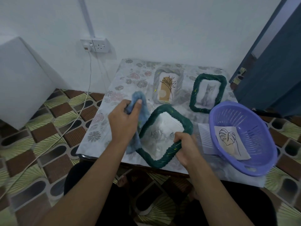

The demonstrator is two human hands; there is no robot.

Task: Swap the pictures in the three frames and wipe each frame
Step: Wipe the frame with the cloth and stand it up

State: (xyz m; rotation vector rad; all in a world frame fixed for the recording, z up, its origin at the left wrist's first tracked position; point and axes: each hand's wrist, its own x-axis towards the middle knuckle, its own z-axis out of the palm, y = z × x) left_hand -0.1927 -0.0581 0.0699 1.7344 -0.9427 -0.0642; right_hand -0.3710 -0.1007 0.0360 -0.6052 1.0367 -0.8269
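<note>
My left hand grips a blue cloth against the left edge of a dark green woven frame. That frame is tilted and has no picture in it, so the tablecloth shows through its pane. My right hand holds the frame by its lower right edge. Behind it lie a grey woven frame with a plant drawing and a second green frame with a cat picture. A leaf drawing lies in the purple basket.
The small table has a floral cloth and stands against a white wall. A ribbed white card lies partly under the basket. A wall socket with hanging cables is at the left, and a blue door at the right.
</note>
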